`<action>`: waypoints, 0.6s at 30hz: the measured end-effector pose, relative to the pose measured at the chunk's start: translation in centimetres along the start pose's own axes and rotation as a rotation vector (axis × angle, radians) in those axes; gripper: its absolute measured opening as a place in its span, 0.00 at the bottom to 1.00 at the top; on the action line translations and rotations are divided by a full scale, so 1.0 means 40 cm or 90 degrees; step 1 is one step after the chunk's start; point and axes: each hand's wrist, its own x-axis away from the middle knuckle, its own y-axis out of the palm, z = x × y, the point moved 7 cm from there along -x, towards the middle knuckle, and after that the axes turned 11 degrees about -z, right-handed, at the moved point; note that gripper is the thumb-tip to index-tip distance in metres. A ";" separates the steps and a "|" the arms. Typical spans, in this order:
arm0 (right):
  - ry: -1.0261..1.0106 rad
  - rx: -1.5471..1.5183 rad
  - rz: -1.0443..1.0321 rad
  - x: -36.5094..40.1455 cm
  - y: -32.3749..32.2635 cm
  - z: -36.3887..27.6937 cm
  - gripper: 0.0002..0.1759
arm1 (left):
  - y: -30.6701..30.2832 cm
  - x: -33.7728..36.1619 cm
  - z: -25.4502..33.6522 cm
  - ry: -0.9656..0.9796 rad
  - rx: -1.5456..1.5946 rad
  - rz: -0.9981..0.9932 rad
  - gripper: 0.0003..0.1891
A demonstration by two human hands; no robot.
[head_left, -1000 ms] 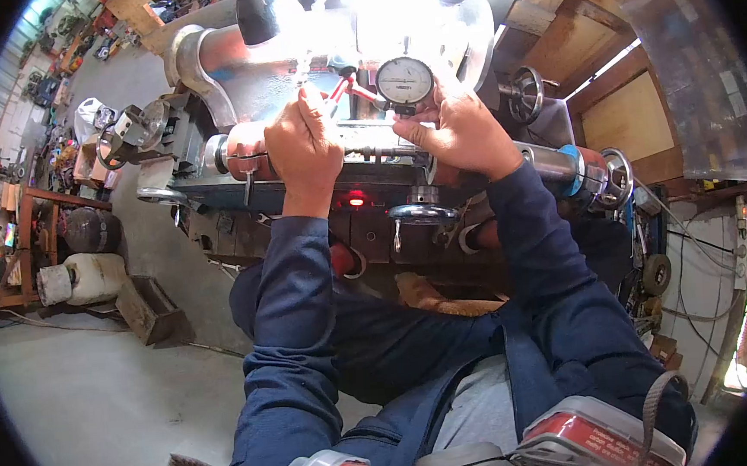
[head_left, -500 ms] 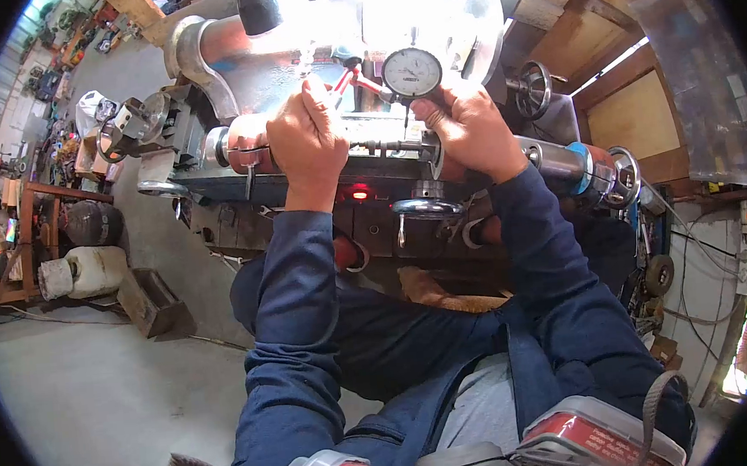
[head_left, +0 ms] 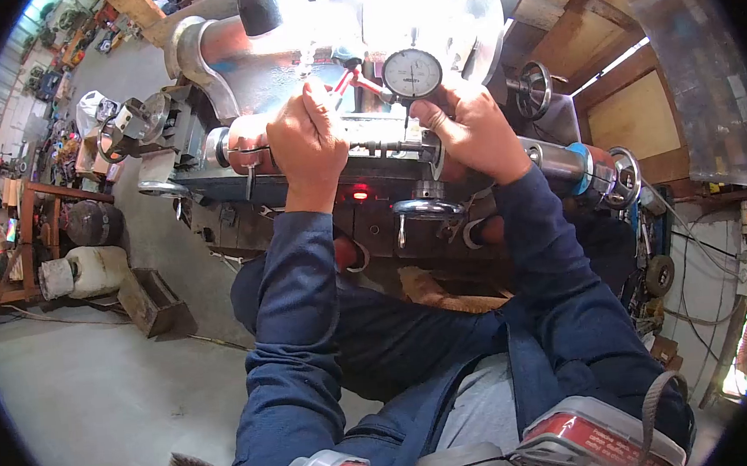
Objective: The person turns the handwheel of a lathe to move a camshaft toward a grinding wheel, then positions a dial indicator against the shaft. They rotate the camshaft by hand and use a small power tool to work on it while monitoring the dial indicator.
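A dial indicator (head_left: 412,73) with a round white face is held up on a red jointed arm (head_left: 369,84) above a grinder-like machine. My right hand (head_left: 479,135) is at the indicator's lower right edge, its thumb bent under the dial and its fingers partly hidden behind it. My left hand (head_left: 308,147) is closed in a fist with the thumb on top, left of the red arm; whatever it grips is hidden. Between my hands, a slim metal shaft (head_left: 389,145) runs across the machine, below the dial.
A chrome handwheel (head_left: 426,208) projects from the machine's front, beside a lit red lamp (head_left: 359,193). Another handwheel (head_left: 534,90) stands at the right. A dark lamp head (head_left: 260,7) hangs over the bright top. A gas cylinder (head_left: 97,270) and wooden box (head_left: 151,302) lie on the floor.
My right hand has shifted very slightly at the dial. The needle appears to point more nearly upright now. My left hand has hardly moved.
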 end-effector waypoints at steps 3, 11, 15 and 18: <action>-0.041 -0.057 0.073 0.037 -0.063 -0.041 0.25 | -0.004 0.001 0.008 0.020 -0.006 0.007 0.20; 0.187 0.084 0.312 0.432 -0.456 0.207 0.19 | -0.015 0.005 0.020 0.037 -0.022 0.013 0.15; 0.448 -0.036 0.171 0.716 -0.504 0.561 0.17 | -0.034 0.020 0.064 0.188 -0.082 0.165 0.10; 0.529 -0.006 0.069 0.821 -0.414 0.629 0.18 | -0.023 0.004 0.166 0.277 -0.153 0.079 0.29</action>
